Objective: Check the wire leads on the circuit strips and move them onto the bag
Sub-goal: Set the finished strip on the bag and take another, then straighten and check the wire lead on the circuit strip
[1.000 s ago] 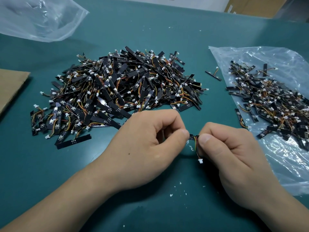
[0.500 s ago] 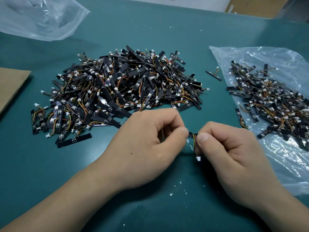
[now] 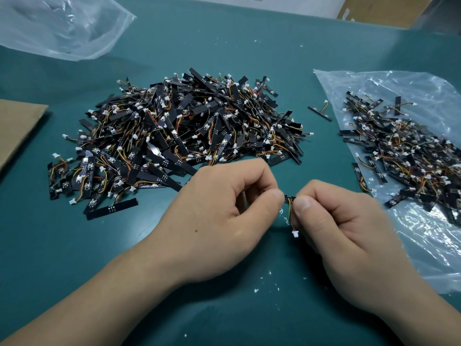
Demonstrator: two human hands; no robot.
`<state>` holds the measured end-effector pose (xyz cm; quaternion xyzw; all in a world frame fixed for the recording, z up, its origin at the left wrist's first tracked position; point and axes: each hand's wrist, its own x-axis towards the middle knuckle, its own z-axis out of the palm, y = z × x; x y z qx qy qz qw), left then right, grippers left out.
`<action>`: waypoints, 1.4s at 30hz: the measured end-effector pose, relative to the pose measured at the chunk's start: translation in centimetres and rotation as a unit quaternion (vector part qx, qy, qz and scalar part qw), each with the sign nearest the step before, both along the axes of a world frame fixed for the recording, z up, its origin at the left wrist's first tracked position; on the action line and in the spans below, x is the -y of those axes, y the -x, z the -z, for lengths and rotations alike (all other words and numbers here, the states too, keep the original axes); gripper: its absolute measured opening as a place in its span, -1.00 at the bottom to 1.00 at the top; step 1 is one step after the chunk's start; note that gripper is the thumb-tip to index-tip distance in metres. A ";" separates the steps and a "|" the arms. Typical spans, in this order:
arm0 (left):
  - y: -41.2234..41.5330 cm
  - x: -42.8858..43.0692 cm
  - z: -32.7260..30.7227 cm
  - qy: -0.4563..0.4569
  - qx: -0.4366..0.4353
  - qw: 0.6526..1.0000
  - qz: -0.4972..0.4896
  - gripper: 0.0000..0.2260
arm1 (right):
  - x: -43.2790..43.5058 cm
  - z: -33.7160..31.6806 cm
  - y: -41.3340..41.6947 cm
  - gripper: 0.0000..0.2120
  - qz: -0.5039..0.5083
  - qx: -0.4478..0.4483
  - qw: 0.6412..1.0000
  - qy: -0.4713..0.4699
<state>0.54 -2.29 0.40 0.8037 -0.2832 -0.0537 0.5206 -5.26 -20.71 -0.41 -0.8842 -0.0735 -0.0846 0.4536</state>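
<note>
My left hand point(image 3: 219, 218) and my right hand point(image 3: 341, 226) pinch one black circuit strip point(image 3: 289, 197) between them, low over the teal table. Most of the strip is hidden inside the fingers. Its orange and yellow wire lead hangs down to a small white connector point(image 3: 295, 234). A big heap of similar strips point(image 3: 179, 131) lies just beyond my left hand. A smaller heap point(image 3: 404, 151) rests on the clear plastic bag point(image 3: 424, 245) to the right.
One stray strip point(image 3: 320, 113) lies between the big heap and the bag. A second clear bag point(image 3: 62, 26) sits at the far left, a brown cardboard sheet point(image 3: 15, 126) at the left edge. White crumbs point(image 3: 262, 283) dot the teal table point(image 3: 224, 46) near me.
The hands have barely moved. The hanging lead and its white connector have swung slightly to the left under my right thumb.
</note>
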 end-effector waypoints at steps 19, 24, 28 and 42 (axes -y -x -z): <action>0.0 -0.2 0.1 0.019 0.014 1.000 0.017 -0.84 | 0.2 -0.2 0.1 -0.65 -0.037 0.002 0.999 -0.035; 0.1 -0.2 0.0 0.039 0.002 0.999 0.021 -0.90 | 0.4 -0.1 0.2 -0.59 -0.062 -0.009 0.997 -0.055; 0.0 -0.2 0.1 0.077 0.010 0.995 -0.061 -0.82 | 0.3 0.0 -0.3 -0.76 0.080 0.058 0.975 -0.199; 0.0 0.0 1.4 -0.227 0.153 0.943 -0.190 -0.89 | 0.3 0.7 -0.7 -0.81 0.115 0.050 0.990 -0.069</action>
